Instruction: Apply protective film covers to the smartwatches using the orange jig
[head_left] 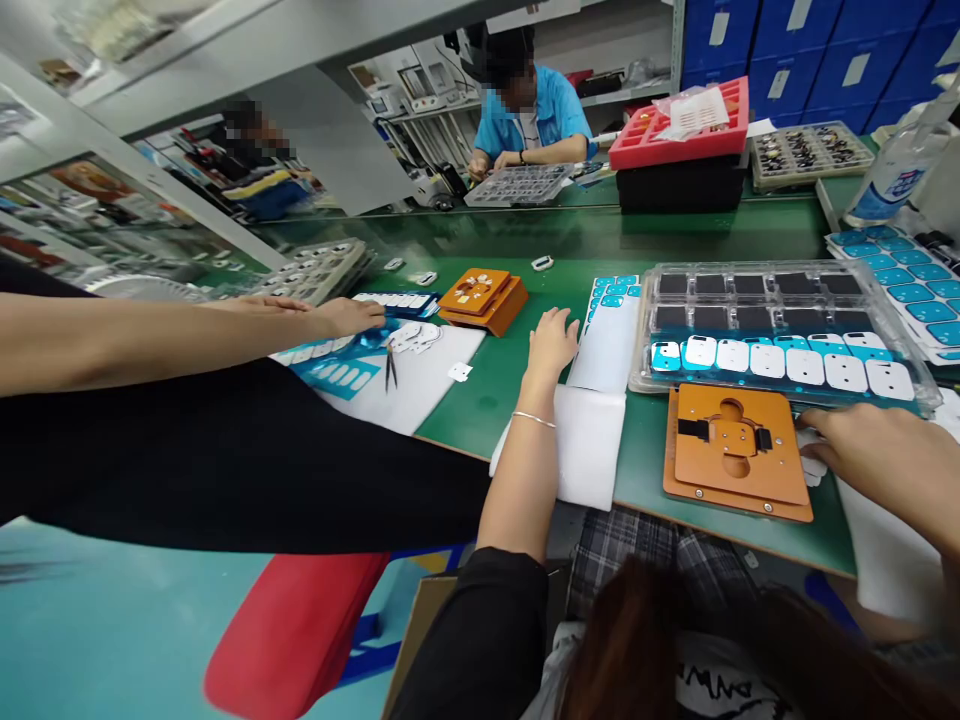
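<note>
Left hand point(553, 342): loosely spread, empty.
Right hand point(847, 432): grip unclear, three o'clock from fixture point(738, 450).
White pieces point(813, 470): probably best lifted singly.

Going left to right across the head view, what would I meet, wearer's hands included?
Red seat → far orange jig → left hand → near orange jig → right hand.
</note>
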